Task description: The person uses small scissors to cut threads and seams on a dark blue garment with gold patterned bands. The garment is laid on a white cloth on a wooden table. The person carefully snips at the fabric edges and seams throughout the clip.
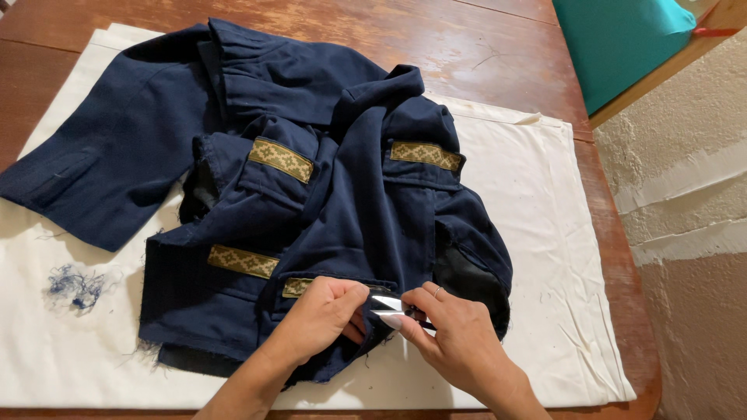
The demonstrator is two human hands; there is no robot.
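Observation:
A navy blue jacket [311, 179] with gold patterned trim bands lies crumpled on a cream cloth [537, 233]. My left hand [319, 319] pinches the jacket's lower edge beside a trim band. My right hand [455, 334] holds small metal thread snips [389, 309], their open blades pointing left at the fabric that my left hand grips. The two hands almost touch.
A clump of blue loose threads [74, 286] lies on the cloth at the left. The cloth covers a worn brown wooden table [436, 39]. A teal cushion [615, 39] sits at the far right corner. A rough plaster wall [685, 218] runs along the right.

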